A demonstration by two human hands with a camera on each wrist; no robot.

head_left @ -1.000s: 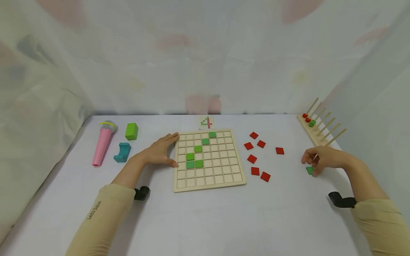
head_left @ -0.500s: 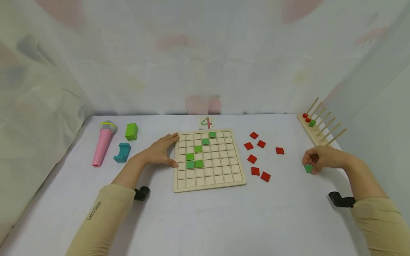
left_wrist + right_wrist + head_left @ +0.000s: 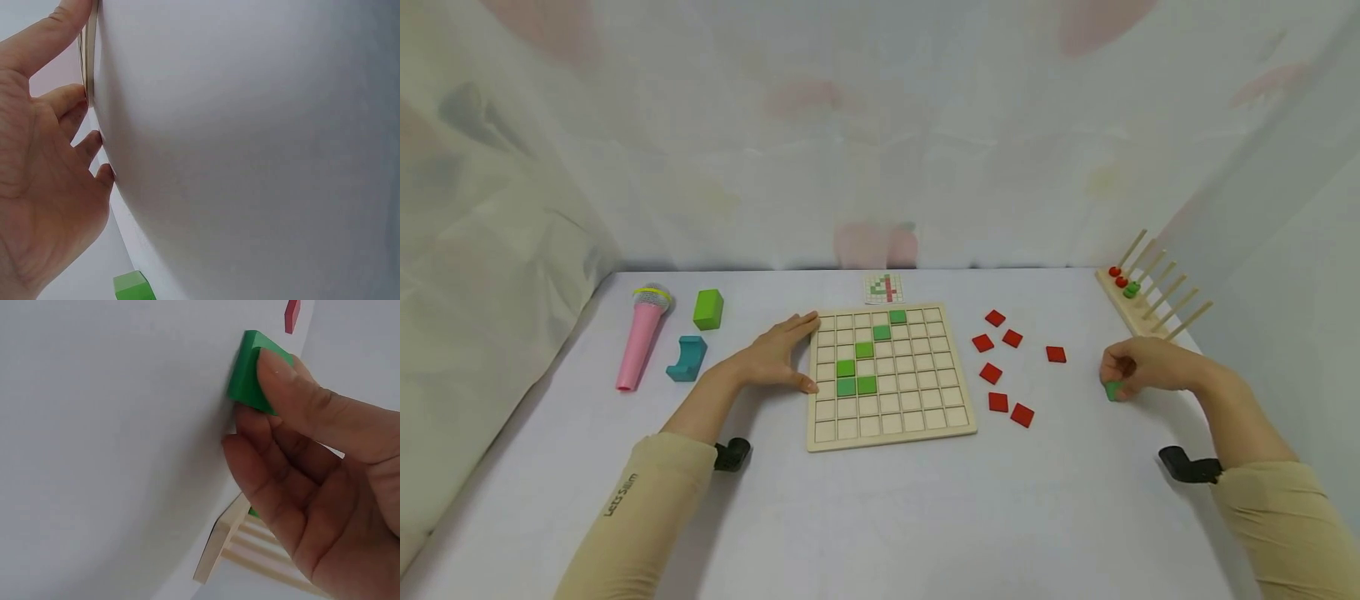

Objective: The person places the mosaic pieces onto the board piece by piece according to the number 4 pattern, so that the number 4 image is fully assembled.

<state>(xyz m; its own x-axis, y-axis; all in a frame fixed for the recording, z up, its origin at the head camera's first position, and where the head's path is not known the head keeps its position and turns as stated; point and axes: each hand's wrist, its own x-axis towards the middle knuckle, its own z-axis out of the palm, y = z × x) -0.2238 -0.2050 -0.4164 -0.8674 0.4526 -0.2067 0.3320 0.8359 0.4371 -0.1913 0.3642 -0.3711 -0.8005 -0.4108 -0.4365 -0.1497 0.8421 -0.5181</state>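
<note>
A wooden grid board (image 3: pixel 921 400) lies mid-table with several green tiles (image 3: pixel 864 350) in its squares, running in a diagonal. My left hand (image 3: pixel 772 354) rests at the board's left edge, thumb and fingers spread and touching the rim; the left wrist view shows the fingertips against that edge. Over at the right, my right hand (image 3: pixel 1150 367) pinches a green tile (image 3: pixel 248 375) between thumb and fingers, tilted up at the table surface. A small pattern card (image 3: pixel 883 288) with green and red squares lies behind the board.
Several red tiles (image 3: pixel 991 373) lie scattered right of the board. A wooden peg rack (image 3: pixel 1133 315) with red and green beads stands at the far right. To the left are a pink toy microphone (image 3: pixel 642 342), a green block (image 3: pixel 708 309) and a teal curved block (image 3: pixel 687 359).
My right hand has drawn the green tile slightly left and lifted it from lying flat to tilted in its pinch. The left hand and board stay in place.
</note>
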